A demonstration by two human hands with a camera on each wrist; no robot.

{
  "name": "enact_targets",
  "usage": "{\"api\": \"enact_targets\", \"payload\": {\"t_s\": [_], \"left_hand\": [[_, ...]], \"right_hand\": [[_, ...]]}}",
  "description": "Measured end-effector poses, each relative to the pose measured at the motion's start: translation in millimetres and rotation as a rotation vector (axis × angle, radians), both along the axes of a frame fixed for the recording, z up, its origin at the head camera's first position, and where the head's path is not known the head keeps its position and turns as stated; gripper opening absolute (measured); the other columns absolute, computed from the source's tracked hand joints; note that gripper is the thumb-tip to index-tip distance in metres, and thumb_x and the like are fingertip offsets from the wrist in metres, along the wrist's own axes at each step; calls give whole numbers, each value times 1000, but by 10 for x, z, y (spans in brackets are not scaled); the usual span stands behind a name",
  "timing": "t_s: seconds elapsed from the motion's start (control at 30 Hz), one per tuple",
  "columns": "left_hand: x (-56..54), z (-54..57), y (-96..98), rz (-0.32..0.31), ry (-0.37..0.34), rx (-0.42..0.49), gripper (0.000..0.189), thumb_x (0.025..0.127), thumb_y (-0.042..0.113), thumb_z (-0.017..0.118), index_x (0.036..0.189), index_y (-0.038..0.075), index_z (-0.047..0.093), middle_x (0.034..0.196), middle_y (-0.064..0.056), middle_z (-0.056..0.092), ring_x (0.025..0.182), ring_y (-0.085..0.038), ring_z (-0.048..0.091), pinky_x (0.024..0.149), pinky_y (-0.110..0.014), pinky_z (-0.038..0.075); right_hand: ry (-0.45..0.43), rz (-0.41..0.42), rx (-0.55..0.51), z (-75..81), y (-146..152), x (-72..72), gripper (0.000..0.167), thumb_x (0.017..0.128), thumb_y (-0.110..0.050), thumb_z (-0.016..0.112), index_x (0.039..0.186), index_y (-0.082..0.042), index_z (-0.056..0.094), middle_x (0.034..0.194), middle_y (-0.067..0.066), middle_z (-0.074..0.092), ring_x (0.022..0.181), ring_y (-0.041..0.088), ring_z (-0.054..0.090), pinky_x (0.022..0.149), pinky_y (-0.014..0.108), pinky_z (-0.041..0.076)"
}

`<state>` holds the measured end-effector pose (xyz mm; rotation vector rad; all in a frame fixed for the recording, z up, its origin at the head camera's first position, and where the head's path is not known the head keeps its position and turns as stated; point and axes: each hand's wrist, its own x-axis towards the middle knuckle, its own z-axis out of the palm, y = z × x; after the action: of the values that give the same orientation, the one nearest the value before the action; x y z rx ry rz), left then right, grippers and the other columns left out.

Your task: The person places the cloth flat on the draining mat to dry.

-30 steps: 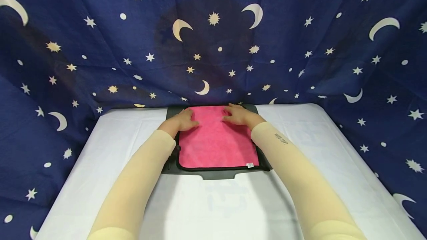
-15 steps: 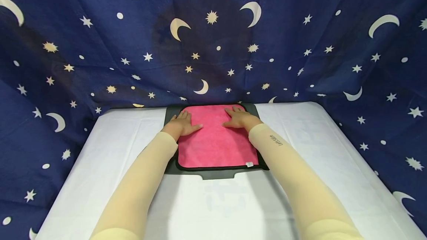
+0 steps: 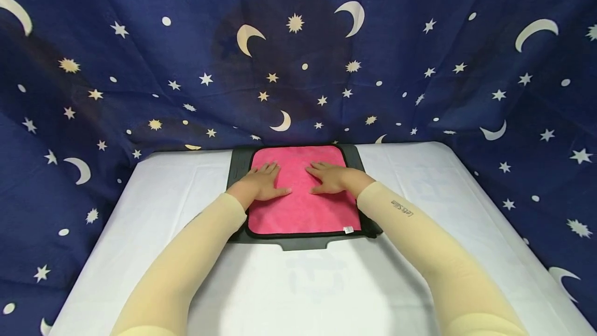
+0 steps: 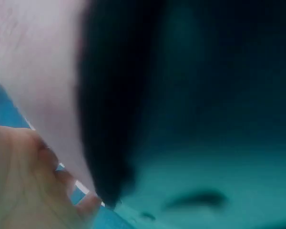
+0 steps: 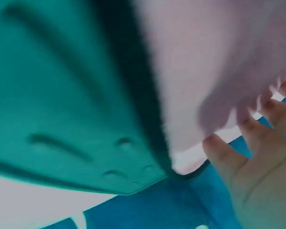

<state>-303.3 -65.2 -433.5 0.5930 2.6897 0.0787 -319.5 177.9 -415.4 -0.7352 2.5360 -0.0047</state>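
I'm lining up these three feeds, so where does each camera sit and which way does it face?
Head: above, looking forward and down at both arms, left hand and right hand flat on the pink cloth.
Left wrist: close, blurred; fingers show.
Right wrist: close, blurred; fingers show.
Shared: cloth on the dark tray.

Head view: bright, even light from above and in front; the white table (image 3: pixel 326 284) glares softly near the bottom centre, detail washed out. Soft arm shadows fall on it. Dark shadow patches lie on the curtain (image 3: pixel 289 40). Wide-angle bending shows at the edges. Focus is sharp. Both wrist views: heavily blurred, out of focus, with a teal colour cast; the left is dim.
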Motion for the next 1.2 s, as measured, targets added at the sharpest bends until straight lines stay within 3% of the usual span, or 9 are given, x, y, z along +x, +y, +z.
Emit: {"api": "enact_targets", "payload": {"t_s": [0.13, 0.3, 0.37, 0.47, 0.6, 0.73, 0.9, 1.03, 1.2], "left_hand": [[93, 16, -112, -8, -18, -14, 98, 95, 72, 39, 160, 4, 12, 167, -14, 10, 154, -30, 6, 122, -52, 7], [237, 92, -244, 3, -84, 129, 94, 97, 65, 45, 158, -1, 18, 165, -19, 15, 153, -33, 8, 122, -49, 10], [349, 140, -274, -5, -120, 181, 90, 98, 60, 50, 157, -3, 21, 164, -20, 18, 153, -34, 10, 122, -48, 12], [583, 175, -285, -28, -153, 172, 88, 99, 58, 51, 158, -1, 23, 165, -18, 17, 153, -33, 10, 122, -48, 14], [884, 133, -290, -79, -134, 125, 86, 100, 62, 43, 159, 3, 23, 166, -14, 14, 153, -31, 9, 122, -48, 14], [1067, 58, -338, -133, -69, 88, 86, 100, 66, 37, 159, 5, 21, 167, -13, 13, 154, -29, 8, 123, -47, 11], [1133, -30, -504, -144, -20, 188, 83, 101, 63, 39, 159, 5, 24, 166, -13, 15, 154, -30, 9, 122, -49, 9], [1119, -24, -722, -97, 18, 287, 74, 104, 51, 46, 157, 2, 29, 164, -16, 23, 152, -36, 13, 121, -56, 10], [1068, -67, -857, -69, 91, 312, 69, 104, 42, 51, 155, 0, 30, 163, -18, 25, 150, -42, 16, 118, -61, 12]], "right_hand": [[-35, -31, 4, 12, 109, 51, 81, 99, -52, 54, 161, -14, 18, 168, 14, 7, 154, 34, 4, 122, 52, 12], [-35, -74, -108, 51, 16, -5, 79, 99, -46, 58, 160, -10, 23, 167, 16, 12, 153, 33, 8, 122, 50, 12], [-10, -72, -168, 66, -105, -59, 78, 98, -44, 59, 160, -9, 24, 166, 16, 15, 153, 31, 11, 122, 47, 12], [30, -45, -196, 61, -302, -134, 80, 97, -44, 61, 160, -12, 23, 167, 14, 14, 153, 29, 12, 123, 45, 13], [59, -7, -87, -9, -420, -194, 76, 99, -46, 55, 161, -16, 22, 168, 10, 12, 153, 30, 10, 123, 46, 13], [50, -23, -25, -66, -324, -205, 69, 103, -47, 47, 161, -17, 23, 167, 8, 15, 154, 32, 7, 122, 49, 11], [23, -41, -168, 10, -66, -92, 70, 102, -49, 49, 159, -14, 28, 166, 13, 19, 153, 34, 12, 122, 50, 12], [57, -17, -265, 116, 210, 144, 68, 101, -42, 58, 157, -11, 35, 163, 16, 25, 151, 37, 16, 121, 53, 14], [108, 33, -277, 97, 522, 441, 69, 96, -42, 65, 154, -12, 41, 162, 19, 27, 150, 42, 18, 119, 58, 18]]}}
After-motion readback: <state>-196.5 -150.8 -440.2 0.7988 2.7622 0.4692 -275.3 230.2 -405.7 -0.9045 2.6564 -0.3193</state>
